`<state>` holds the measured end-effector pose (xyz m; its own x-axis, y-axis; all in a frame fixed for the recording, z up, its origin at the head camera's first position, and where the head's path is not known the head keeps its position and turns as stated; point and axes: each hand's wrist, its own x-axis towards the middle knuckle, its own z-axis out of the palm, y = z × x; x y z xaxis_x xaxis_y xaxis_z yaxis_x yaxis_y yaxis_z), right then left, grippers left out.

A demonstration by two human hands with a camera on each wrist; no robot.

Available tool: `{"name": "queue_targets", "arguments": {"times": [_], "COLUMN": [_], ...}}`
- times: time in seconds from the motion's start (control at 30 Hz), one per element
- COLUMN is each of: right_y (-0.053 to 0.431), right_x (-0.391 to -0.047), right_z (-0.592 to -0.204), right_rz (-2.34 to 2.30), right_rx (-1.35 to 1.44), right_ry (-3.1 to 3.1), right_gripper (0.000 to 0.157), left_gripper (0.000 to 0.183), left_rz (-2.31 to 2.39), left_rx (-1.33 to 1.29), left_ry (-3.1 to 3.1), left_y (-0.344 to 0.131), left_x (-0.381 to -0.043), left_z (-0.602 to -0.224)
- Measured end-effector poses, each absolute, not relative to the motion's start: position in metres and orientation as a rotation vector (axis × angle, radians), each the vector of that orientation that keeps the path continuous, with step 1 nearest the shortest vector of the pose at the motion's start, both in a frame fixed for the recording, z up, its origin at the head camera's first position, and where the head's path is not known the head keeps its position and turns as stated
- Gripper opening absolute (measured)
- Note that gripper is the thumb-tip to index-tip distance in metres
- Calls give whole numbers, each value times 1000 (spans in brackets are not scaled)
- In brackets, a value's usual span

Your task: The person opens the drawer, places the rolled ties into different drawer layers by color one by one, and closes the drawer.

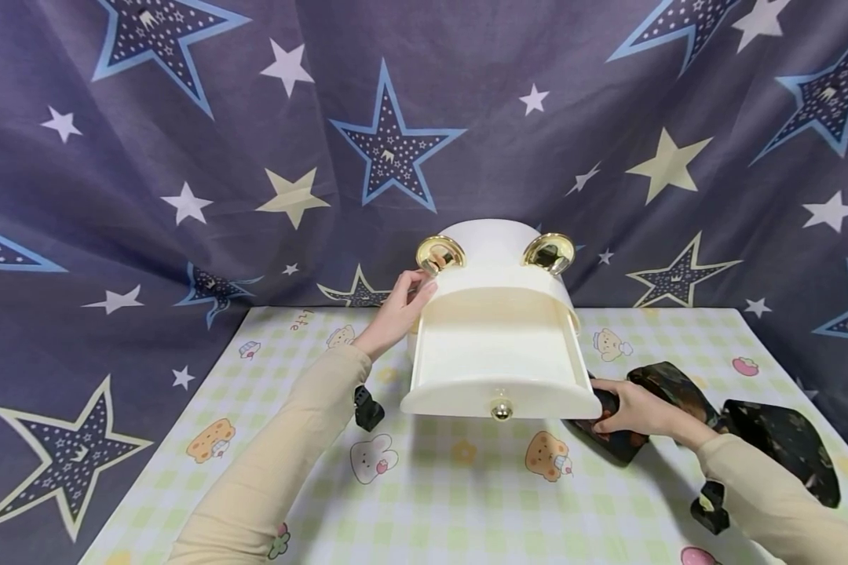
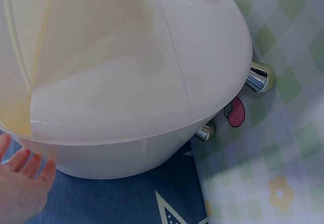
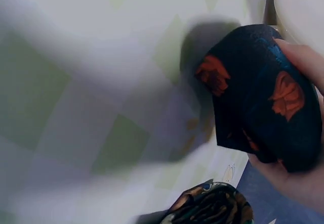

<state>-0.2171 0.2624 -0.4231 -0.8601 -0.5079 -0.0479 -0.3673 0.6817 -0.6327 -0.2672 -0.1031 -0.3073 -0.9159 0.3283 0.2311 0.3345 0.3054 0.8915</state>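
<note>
A white storage box (image 1: pixel 493 239) with two gold round ears has its drawer (image 1: pixel 498 353) pulled out. Nothing lies inside the drawer, whose front carries a gold knob (image 1: pixel 502 410). My left hand (image 1: pixel 399 308) rests on the box's left side with its fingers extended. To the right of the drawer, my right hand (image 1: pixel 639 410) grips a rolled dark cloth with red flowers (image 3: pixel 248 92), thumb on one side and fingers on the other. The cloth is just above the table, close to the box. Part of it is hidden by the hand.
Two more dark patterned cloth bundles (image 1: pixel 784 443) (image 1: pixel 671 388) lie on the table's right side. A checked tablecloth (image 1: pixel 311 486) with cartoon prints covers the table. Behind it hangs a dark blue curtain (image 1: pixel 219 149) with stars, close to the box's back.
</note>
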Motion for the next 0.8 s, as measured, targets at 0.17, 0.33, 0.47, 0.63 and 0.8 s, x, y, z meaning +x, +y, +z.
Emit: {"name": "queue_targets", "arguments": {"times": [0.17, 0.33, 0.47, 0.63, 0.8], "right_y": [262, 266, 271, 276, 279], "right_x": [-214, -212, -211, -207, -205], "right_z": [-419, -410, -399, -385, -369], "right_rz": [-927, -938, -936, -967, -1018], "right_rx": [-715, -674, -714, -758, -775], "right_ry": [2701, 2688, 2703, 2704, 2668], "right_gripper": [71, 72, 70, 68, 68], "left_gripper": [33, 34, 36, 34, 32], "left_rz": [-1734, -1752, -1749, -1705, -1706], "left_rx": [-647, -656, -662, -659, -654], "left_ry": [-2547, -2541, -2535, -2528, -2522], "left_y": [-102, -105, -107, -106, -106], "left_x": [-261, -274, -283, -284, -285], "left_z": [-301, -312, -322, -323, -324]}}
